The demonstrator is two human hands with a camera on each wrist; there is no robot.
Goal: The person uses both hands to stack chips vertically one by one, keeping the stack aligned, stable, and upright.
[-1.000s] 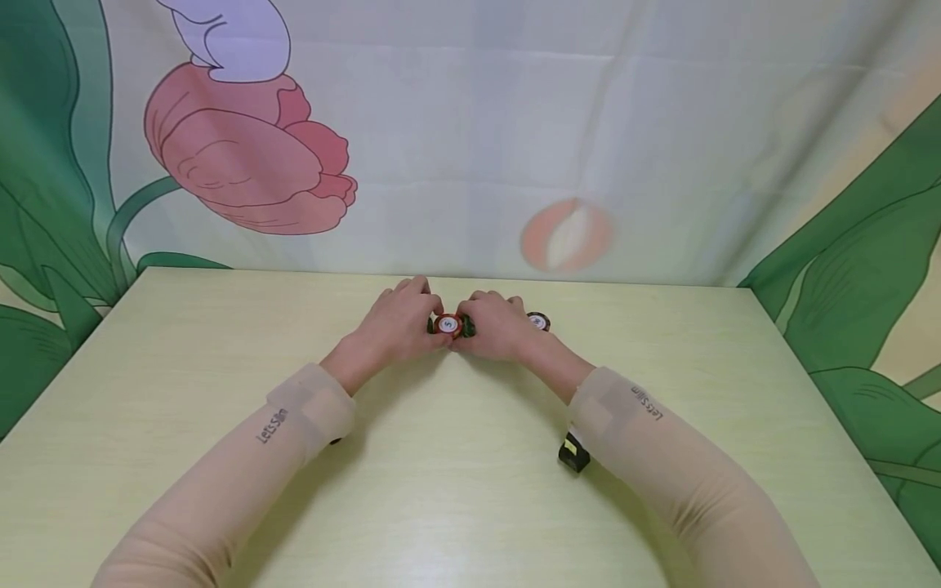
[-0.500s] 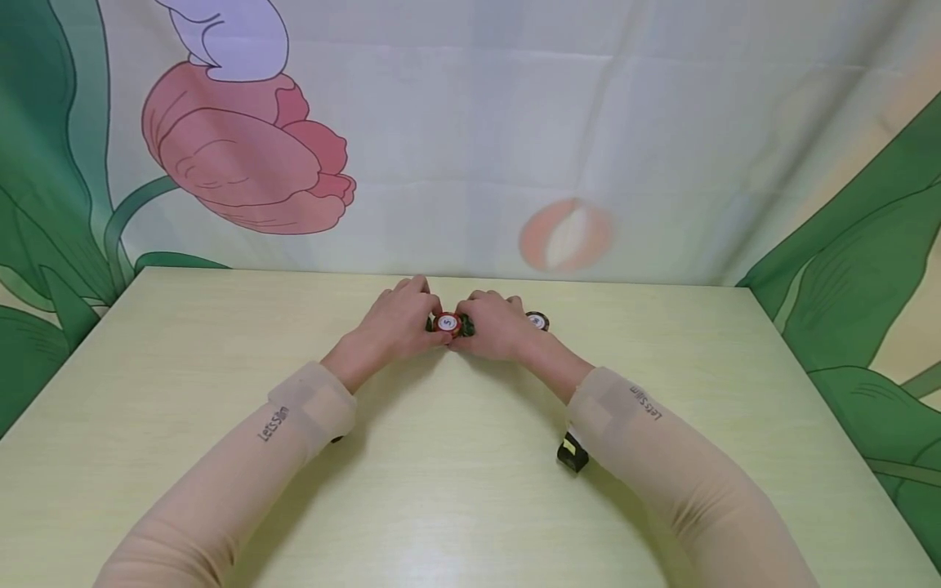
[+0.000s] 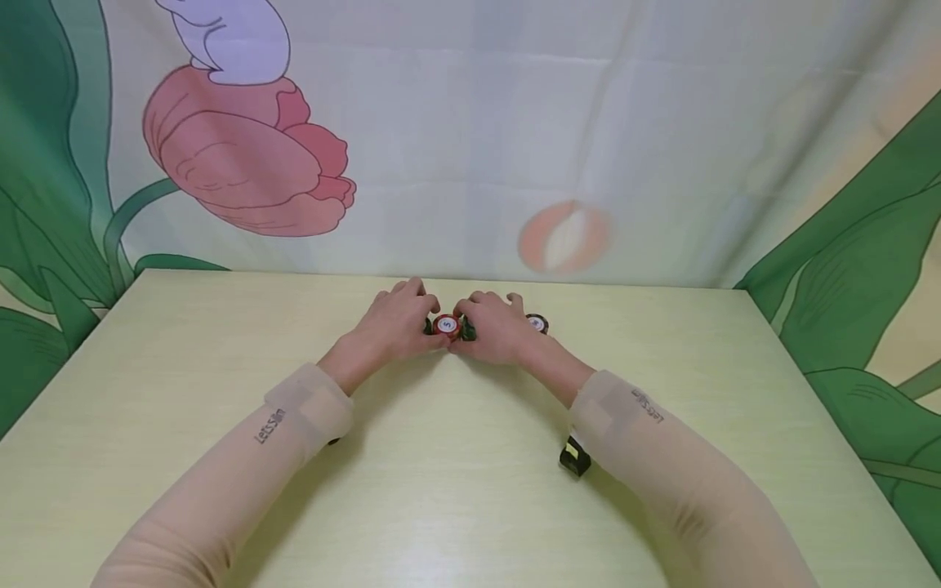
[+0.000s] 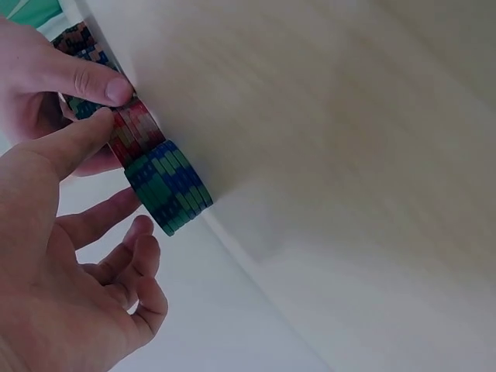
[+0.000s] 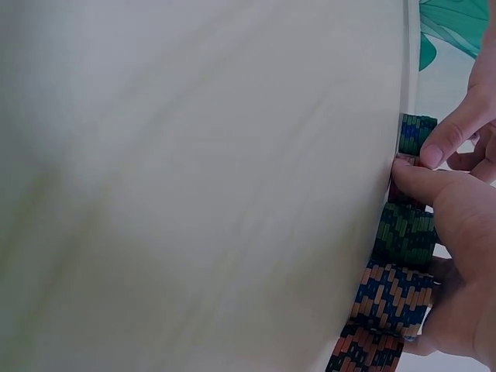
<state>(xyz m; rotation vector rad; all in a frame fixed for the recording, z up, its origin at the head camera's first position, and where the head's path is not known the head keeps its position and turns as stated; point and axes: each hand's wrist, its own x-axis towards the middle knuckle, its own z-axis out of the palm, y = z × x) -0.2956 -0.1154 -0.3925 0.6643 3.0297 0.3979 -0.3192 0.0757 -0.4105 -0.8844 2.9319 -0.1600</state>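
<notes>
Near the far table edge stands a short stack of red poker chips (image 3: pixel 446 325), a "5" on its top chip. My left hand (image 3: pixel 400 322) pinches it from the left, thumb on the near side and forefinger behind. From the right, my right hand (image 3: pixel 496 327) holds the same stack, its thumb beside the left thumb. A green-and-blue chip stack (image 4: pixel 169 188) adjoins the red one on the left. To the right follow a dark green stack (image 5: pixel 404 235), a blue-and-tan stack (image 5: pixel 393 298) and a black-and-orange stack (image 5: pixel 366 350), in a row. The right hand partly covers these in the head view.
The pale wooden table (image 3: pixel 456 490) ends just behind the chips. A printed curtain (image 3: pixel 441 147) hangs beyond that edge. A small black block with a yellow patch (image 3: pixel 575 457) shows at the right sleeve, and a dark bit (image 3: pixel 334 442) at the left sleeve.
</notes>
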